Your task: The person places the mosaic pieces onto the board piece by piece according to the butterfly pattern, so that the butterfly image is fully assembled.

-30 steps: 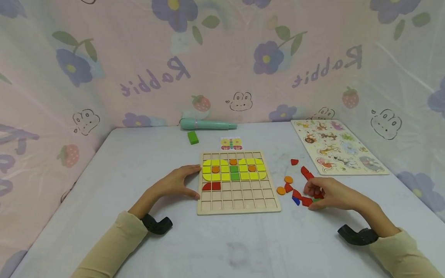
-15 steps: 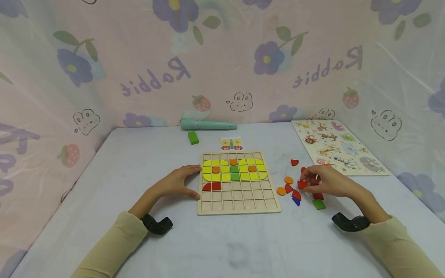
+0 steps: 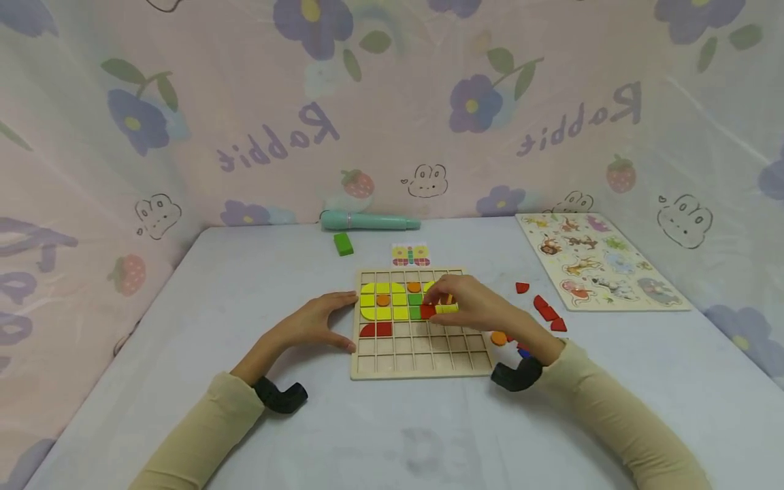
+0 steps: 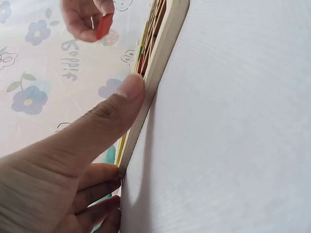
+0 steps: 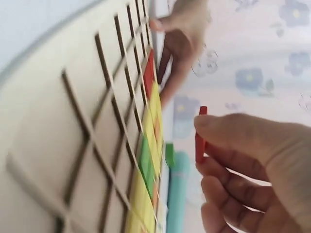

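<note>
A wooden grid board (image 3: pixel 422 374) lies on the table, with yellow, green, orange and red tiles set in its upper and middle cells. My left hand (image 3: pixel 315 321) rests at the board's left side, thumb and fingers spread apart along the edge. In the left wrist view its thumb (image 4: pixel 131 87) touches the rim. Above the board, my right hand (image 3: pixel 478 303) pinches a small red tile (image 3: pixel 427 311) between thumb and fingers. The right wrist view shows this tile edge-on, held off the grid. My right hand hides part of the yellow tiles on the right.
Loose red pieces (image 3: pixel 545 308), an orange disc (image 3: pixel 499 338) and a partly hidden blue piece lie right of the board. Behind it are a butterfly picture card (image 3: pixel 411 255), a green block (image 3: pixel 344 244) and a teal microphone-shaped object (image 3: pixel 370 221). An animal puzzle board (image 3: pixel 597 262) sits back right.
My right hand has picked a red tile from the loose pieces and carried it left over the board. My left hand has stayed at the board's edge.
</note>
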{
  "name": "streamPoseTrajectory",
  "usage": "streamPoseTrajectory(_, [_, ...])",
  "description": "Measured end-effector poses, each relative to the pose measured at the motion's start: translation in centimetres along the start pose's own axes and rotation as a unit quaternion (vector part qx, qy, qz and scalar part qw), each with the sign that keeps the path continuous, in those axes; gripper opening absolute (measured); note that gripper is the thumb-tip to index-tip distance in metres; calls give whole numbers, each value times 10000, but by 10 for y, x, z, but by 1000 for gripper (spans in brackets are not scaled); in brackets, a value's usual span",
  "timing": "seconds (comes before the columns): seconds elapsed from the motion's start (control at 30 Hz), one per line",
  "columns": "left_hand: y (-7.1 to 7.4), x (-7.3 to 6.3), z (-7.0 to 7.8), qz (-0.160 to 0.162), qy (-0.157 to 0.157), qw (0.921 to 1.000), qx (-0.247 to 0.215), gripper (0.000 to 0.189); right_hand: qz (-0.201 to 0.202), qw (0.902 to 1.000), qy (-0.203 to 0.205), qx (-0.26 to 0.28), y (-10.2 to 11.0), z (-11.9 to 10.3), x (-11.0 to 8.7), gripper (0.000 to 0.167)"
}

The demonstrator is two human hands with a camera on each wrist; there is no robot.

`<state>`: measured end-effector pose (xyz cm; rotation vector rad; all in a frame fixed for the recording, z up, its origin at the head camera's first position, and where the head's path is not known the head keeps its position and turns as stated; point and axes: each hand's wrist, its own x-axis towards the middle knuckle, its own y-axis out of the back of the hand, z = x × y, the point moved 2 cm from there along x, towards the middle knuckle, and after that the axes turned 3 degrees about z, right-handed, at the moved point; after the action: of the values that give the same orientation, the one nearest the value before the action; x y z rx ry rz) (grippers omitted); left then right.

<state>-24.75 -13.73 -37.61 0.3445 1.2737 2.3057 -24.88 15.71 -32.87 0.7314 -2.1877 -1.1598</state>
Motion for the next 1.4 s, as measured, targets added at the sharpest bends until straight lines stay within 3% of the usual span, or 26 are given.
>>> streamPoseTrajectory(0.2, [2, 1, 1, 10, -44, 10000, -18, 96, -252, 9992, 239, -215, -32, -10, 22, 24])
streamPoseTrajectory(0.47, [1, 2, 1, -49, 36, 10000, -53, 95, -225, 9990, 89, -363, -49, -6, 25, 29])
streamPoseTrajectory(1.07, [1, 1, 2, -26, -18, 10000, -27, 96, -238, 9995, 104, -186, -48, -8, 23, 26])
streamPoseTrajectory(1.27, [0, 1, 1, -26, -17, 10000, -63, 97, 87, 9995, 303, 90, -27, 2, 13, 22])
streamPoseTrajectory(1.4, [1, 1, -1, 4, -5, 10000, -31, 97, 415, 9988, 129, 210, -10, 13, 2, 20])
